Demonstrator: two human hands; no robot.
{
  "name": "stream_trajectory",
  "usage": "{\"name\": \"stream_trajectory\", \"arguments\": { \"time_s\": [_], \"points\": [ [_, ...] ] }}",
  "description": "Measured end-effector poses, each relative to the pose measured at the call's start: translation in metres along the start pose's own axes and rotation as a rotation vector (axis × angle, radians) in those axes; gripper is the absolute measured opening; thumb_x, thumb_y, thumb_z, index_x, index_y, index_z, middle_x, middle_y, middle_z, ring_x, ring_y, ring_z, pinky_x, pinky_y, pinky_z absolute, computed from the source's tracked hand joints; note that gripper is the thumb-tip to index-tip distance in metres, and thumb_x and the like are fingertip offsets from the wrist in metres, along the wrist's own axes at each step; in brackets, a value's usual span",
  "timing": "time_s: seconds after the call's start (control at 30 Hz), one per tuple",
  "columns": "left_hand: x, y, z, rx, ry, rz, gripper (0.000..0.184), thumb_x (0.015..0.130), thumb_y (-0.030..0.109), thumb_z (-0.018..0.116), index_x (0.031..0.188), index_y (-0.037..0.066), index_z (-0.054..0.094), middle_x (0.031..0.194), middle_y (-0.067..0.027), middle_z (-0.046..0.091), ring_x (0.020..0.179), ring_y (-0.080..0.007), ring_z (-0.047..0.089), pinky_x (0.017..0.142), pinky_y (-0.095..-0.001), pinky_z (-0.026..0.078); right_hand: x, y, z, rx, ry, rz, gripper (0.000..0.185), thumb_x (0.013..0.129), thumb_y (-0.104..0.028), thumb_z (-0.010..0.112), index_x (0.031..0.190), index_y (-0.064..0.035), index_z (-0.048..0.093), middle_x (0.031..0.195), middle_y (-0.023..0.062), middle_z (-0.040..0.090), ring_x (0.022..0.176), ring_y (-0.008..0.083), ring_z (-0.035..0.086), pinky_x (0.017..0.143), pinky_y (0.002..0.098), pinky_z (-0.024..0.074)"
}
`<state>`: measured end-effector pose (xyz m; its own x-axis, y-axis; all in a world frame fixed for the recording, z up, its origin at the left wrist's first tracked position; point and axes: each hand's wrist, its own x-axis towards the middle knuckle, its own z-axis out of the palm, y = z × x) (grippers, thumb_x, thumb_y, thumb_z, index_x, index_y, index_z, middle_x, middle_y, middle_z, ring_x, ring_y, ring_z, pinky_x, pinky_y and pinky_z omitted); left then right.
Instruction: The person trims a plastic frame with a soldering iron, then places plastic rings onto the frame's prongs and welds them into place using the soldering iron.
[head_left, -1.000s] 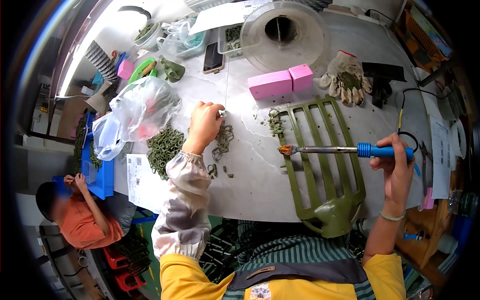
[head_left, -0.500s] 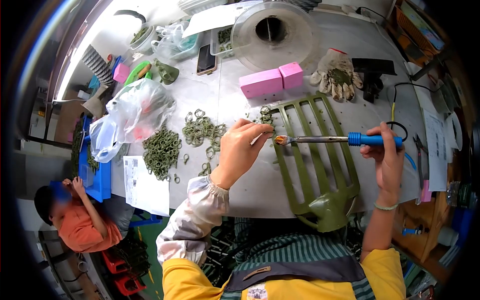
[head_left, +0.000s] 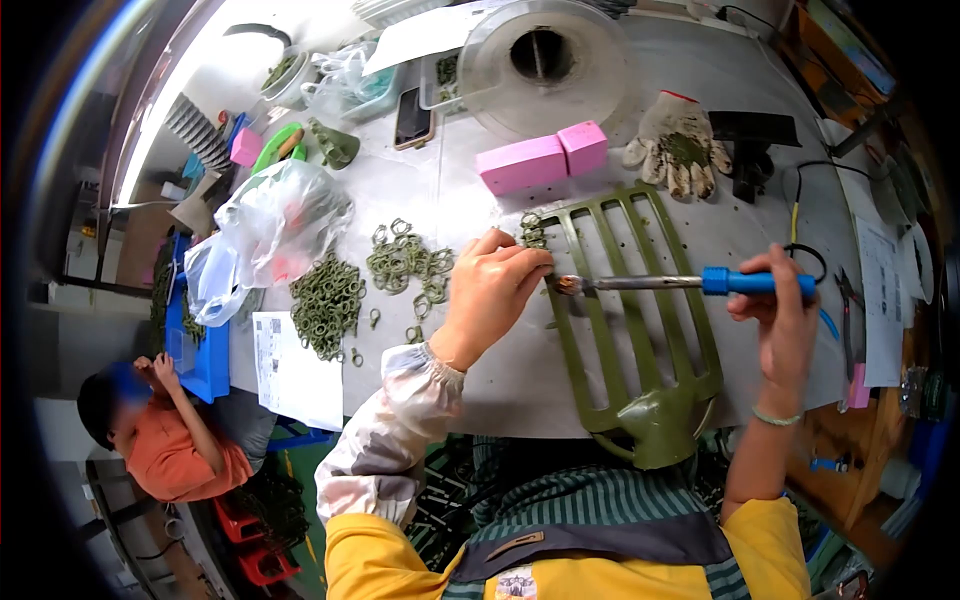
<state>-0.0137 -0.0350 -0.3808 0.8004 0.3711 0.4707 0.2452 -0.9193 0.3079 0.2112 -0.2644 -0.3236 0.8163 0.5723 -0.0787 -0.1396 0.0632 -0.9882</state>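
Left hand (head_left: 492,295) shifted off small olive-green plastic rings (head_left: 402,266) | fingertips together, contents hidden | olive-green slotted plastic frame (head_left: 652,420) just right of them | right hand (head_left: 782,325) clamped on blue-handled metal soldering iron (head_left: 665,283), tip beside left fingertips; work apparently centres there

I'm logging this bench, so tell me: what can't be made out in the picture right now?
Head view: anything pinched by the left hand; the hand itself hides it.
Head view: whether the blue-handled tool touches the green frame at its tip; blurred.
Head view: the print on the white sheet; too small to read.
Head view: contents of the plastic bag; crumpled plastic veils them.
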Motion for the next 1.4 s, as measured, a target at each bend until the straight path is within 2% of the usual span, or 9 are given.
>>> {"name": "stream_trajectory", "arguments": {
  "time_s": [0.1, 0.23, 0.37, 0.6, 0.73, 0.83, 1.03, 1.17, 1.4],
  "points": [
    [0.003, -0.004, -0.011, -0.093, -0.026, 0.002, 0.017, 0.081, 0.01, 0.078, 0.098, 0.011, 0.075, 0.088, -0.0022, 0.073, 0.084, -0.0197, 0.065, 0.074, -0.0323, 0.052, -0.003, -0.001, -0.006, 0.012, 0.006, 0.003, 0.039, 0.097, -0.035, 0.065, 0.088, 0.0023, 0.069, 0.07, 0.01, 0.069, 0.055, 0.0161, 0.069, 0.05, 0.0263, 0.0594],
    [-0.008, -0.046, -0.035, -0.306, 0.074, -0.41, 0.015, 0.088, 0.005, 0.072, 0.104, 0.005, 0.074, 0.093, -0.0061, 0.074, 0.075, -0.0141, 0.068, 0.064, -0.0264, 0.051, -0.007, -0.003, -0.008, 0.026, -0.002, -0.006, 0.039, 0.097, -0.036, 0.065, 0.087, 0.0017, 0.068, 0.072, 0.0094, 0.069, 0.055, 0.0161, 0.069, 0.049, 0.0262, 0.0586],
    [-0.026, -0.079, -0.05, 0.197, -0.099, -0.283, 0.019, 0.082, 0.01, 0.074, 0.1, 0.005, 0.071, 0.089, -0.0088, 0.069, 0.088, -0.0303, 0.062, 0.079, -0.0422, 0.051, -0.009, -0.004, -0.006, 0.018, -0.031, -0.019, 0.039, 0.098, -0.036, 0.064, 0.087, 0.0016, 0.068, 0.072, 0.0093, 0.069, 0.056, 0.0161, 0.069, 0.049, 0.0265, 0.0589],
    [-0.033, -0.082, -0.044, 0.363, -0.018, -0.198, 0.021, 0.086, 0.005, 0.067, 0.106, 0.005, 0.072, 0.086, -0.0082, 0.067, 0.082, -0.0263, 0.065, 0.071, -0.0355, 0.053, -0.011, -0.007, -0.008, -0.005, -0.044, -0.024, 0.039, 0.098, -0.036, 0.064, 0.089, 0.002, 0.068, 0.073, 0.0093, 0.069, 0.057, 0.016, 0.07, 0.05, 0.0267, 0.0596],
    [-0.035, -0.072, -0.052, -0.467, 0.066, -0.693, 0.019, 0.092, 0.001, 0.065, 0.11, 0.002, 0.071, 0.09, -0.0066, 0.073, 0.075, -0.0122, 0.071, 0.066, -0.0242, 0.054, -0.011, -0.008, -0.009, 0.0, -0.027, -0.029, 0.038, 0.097, -0.035, 0.065, 0.089, 0.0023, 0.069, 0.073, 0.0094, 0.069, 0.058, 0.016, 0.07, 0.051, 0.0267, 0.0598],
    [-0.034, -0.044, -0.057, -0.709, -0.068, -0.757, 0.021, 0.089, -0.002, 0.07, 0.11, -0.001, 0.069, 0.092, -0.0041, 0.071, 0.084, -0.01, 0.069, 0.074, -0.0228, 0.056, -0.011, -0.009, -0.01, 0.002, -0.014, -0.014, 0.038, 0.097, -0.035, 0.066, 0.09, 0.0023, 0.069, 0.072, 0.0097, 0.069, 0.058, 0.0162, 0.07, 0.052, 0.0268, 0.0603],
    [-0.03, 0.014, -0.032, -0.542, -0.043, -0.471, 0.02, 0.086, 0.001, 0.075, 0.106, 0.002, 0.072, 0.09, -0.0046, 0.073, 0.081, -0.0083, 0.069, 0.071, -0.0246, 0.058, -0.01, -0.005, -0.012, -0.003, -0.025, -0.025, 0.038, 0.096, -0.036, 0.066, 0.091, 0.0018, 0.07, 0.071, 0.011, 0.07, 0.059, 0.0167, 0.071, 0.054, 0.0269, 0.0609],
    [-0.023, 0.022, -0.016, -0.389, 0.005, -0.257, 0.019, 0.086, 0.001, 0.075, 0.105, 0.004, 0.074, 0.091, -0.0083, 0.074, 0.075, -0.0164, 0.071, 0.068, -0.0259, 0.057, -0.009, 0.0, -0.013, 0.014, -0.012, -0.005, 0.038, 0.096, -0.036, 0.066, 0.092, 0.0015, 0.07, 0.07, 0.0112, 0.071, 0.059, 0.017, 0.071, 0.054, 0.0264, 0.0607],
    [-0.019, 0.017, 0.006, -0.191, 0.084, -0.143, 0.02, 0.079, 0.003, 0.079, 0.098, 0.009, 0.077, 0.087, -0.0047, 0.073, 0.082, -0.0187, 0.066, 0.068, -0.0315, 0.055, -0.003, 0.015, -0.004, 0.066, -0.026, 0.025, 0.039, 0.097, -0.036, 0.065, 0.092, 0.0018, 0.07, 0.07, 0.011, 0.071, 0.059, 0.0168, 0.071, 0.054, 0.025, 0.0598]
  ]
}}
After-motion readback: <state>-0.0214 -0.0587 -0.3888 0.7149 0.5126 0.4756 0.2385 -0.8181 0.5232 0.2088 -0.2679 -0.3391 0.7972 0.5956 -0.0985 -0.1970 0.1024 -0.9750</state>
